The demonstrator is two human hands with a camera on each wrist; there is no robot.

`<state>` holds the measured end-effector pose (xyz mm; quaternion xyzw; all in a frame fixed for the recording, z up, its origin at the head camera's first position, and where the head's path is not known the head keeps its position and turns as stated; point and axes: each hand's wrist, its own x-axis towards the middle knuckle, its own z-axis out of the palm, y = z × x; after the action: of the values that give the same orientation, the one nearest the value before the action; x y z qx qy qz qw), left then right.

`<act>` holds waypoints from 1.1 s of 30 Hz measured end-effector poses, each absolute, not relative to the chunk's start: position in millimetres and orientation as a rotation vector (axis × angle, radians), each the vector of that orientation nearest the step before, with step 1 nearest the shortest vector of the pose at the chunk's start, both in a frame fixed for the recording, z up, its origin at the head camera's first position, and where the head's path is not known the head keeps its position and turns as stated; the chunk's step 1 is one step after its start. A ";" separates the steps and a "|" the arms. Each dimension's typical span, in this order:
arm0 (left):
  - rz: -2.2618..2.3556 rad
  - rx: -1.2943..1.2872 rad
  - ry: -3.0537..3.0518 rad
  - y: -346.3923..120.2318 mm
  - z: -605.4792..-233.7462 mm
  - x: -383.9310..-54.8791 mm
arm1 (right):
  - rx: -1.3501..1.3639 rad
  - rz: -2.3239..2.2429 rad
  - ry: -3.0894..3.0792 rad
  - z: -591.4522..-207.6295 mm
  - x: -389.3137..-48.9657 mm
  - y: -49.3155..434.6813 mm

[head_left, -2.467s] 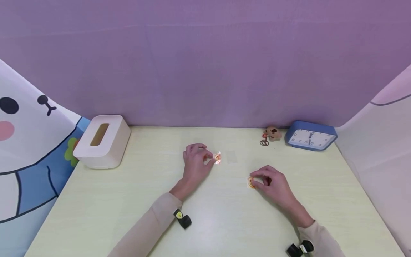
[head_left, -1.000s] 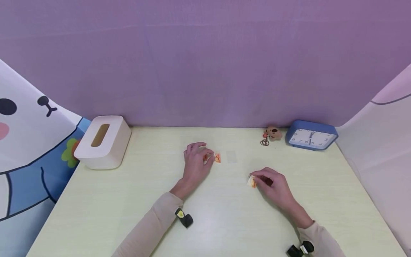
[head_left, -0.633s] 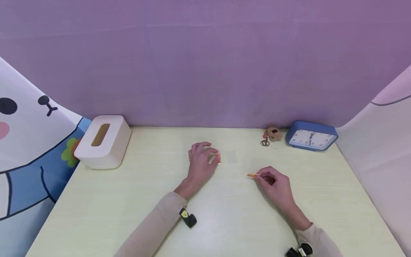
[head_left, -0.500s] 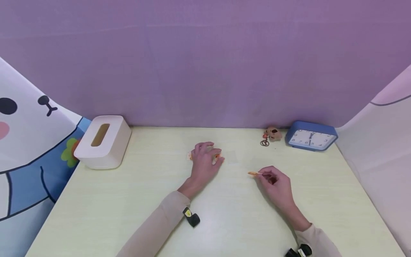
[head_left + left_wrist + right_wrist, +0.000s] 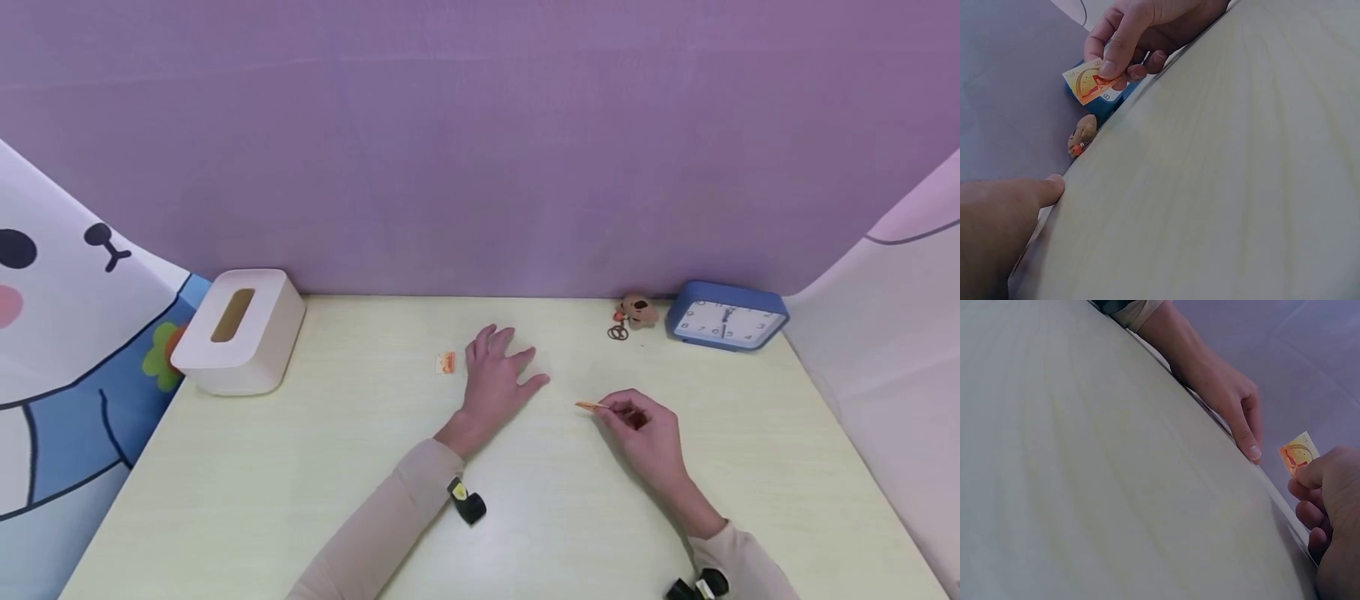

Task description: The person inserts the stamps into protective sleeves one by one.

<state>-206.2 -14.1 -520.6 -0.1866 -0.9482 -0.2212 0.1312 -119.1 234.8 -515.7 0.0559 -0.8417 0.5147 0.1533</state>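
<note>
My right hand (image 5: 643, 433) pinches an orange and yellow postage stamp (image 5: 590, 406) between thumb and fingers, above the table. In the head view the stamp is nearly edge-on; in the left wrist view its printed face (image 5: 1087, 81) and perforated edge show. My left hand (image 5: 497, 379) is spread over the table, fingers apart and thumb pointing right, with nothing seen in its grip. Another small orange and white stamp-like piece (image 5: 446, 362) lies flat on the table, left of this hand. The surface beneath the left palm is hidden.
A white tissue box (image 5: 247, 333) stands at the back left of the pale table (image 5: 337, 467). At the back right are a brown plush keychain (image 5: 638, 311) and a blue clock (image 5: 727, 317). A purple cloth (image 5: 480, 167) hangs behind.
My left hand has moved right and spread its fingers, uncovering the left piece; the orange piece by its thumb is out of sight. My right hand has lifted and tilted its stamp.
</note>
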 end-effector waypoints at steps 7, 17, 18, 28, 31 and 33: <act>-0.671 -0.559 -2.749 -15.2 -523.5 -206.2 | 0.132 1.476 -2.436 -517.3 -119.4 233.8; -0.832 -0.611 -2.645 -15.5 -520.4 -199.6 | 0.128 1.486 -2.432 -517.5 -120.4 233.0; -0.854 -0.610 -2.640 -15.4 -520.3 -198.6 | 0.129 1.488 -2.430 -517.2 -120.2 233.0; -1.294 -0.599 -2.546 -25.4 -515.0 -178.4 | 0.090 1.521 -2.436 -515.3 -118.8 234.2; -1.407 -0.577 -2.556 -31.4 -511.6 -169.6 | 0.088 1.526 -2.435 -514.0 -118.4 234.6; -1.463 -0.587 -2.545 -35.5 -509.6 -163.4 | 0.092 1.527 -2.431 -513.2 -118.4 234.6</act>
<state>-163.4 -35.5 -509.6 -0.1957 -0.8477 -0.4875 0.0740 -118.4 234.6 -513.2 0.0316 -0.8387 0.5269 0.1342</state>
